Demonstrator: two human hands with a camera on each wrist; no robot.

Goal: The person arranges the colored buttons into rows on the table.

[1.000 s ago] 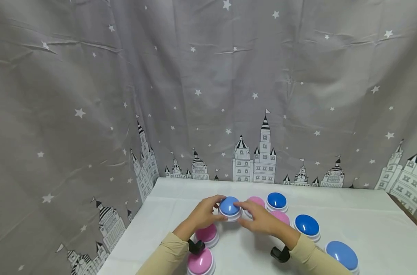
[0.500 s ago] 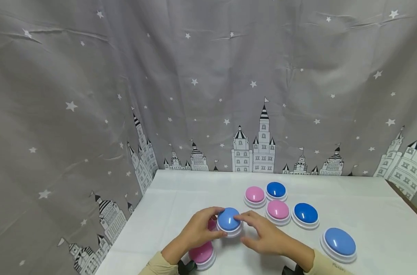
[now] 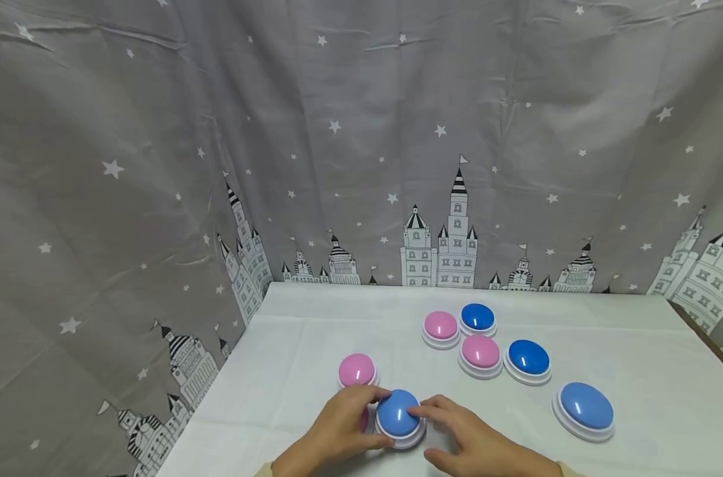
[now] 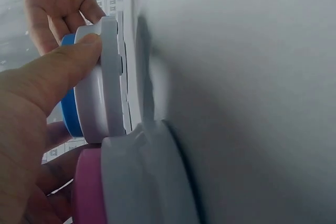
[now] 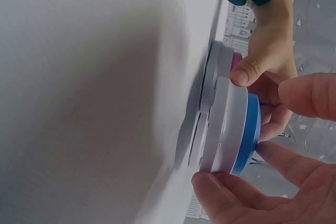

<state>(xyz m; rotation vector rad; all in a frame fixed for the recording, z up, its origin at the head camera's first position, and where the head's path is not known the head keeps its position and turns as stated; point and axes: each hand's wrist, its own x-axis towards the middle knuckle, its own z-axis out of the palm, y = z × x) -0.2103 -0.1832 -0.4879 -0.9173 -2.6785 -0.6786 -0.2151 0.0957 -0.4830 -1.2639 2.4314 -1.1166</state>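
A light blue dome push button (image 3: 398, 414) on a round white base is between my hands, at or just above the table; I cannot tell whether it touches. My left hand (image 3: 343, 421) grips it, thumb on the white rim (image 4: 92, 77) and fingers on the far side. Fingertips of my right hand (image 3: 475, 437) touch its dome and base, while the right thumb (image 5: 310, 95) stays apart. Beside it, a pink push button (image 4: 92, 187) is mostly hidden behind my left hand. Another pink push button (image 3: 357, 370) sits just beyond that hand.
Farther right stand two pink push buttons (image 3: 481, 352), two dark blue push buttons (image 3: 528, 358) and a light blue push button (image 3: 586, 407). A white cloth covers the table (image 3: 314, 318). Behind hangs a grey curtain (image 3: 337, 165) with stars and castles.
Both hands have brought the light blue button nearer to me and lower, beside the nearer pink button. The right-hand group of buttons is uncovered now. The head view has tilted down.
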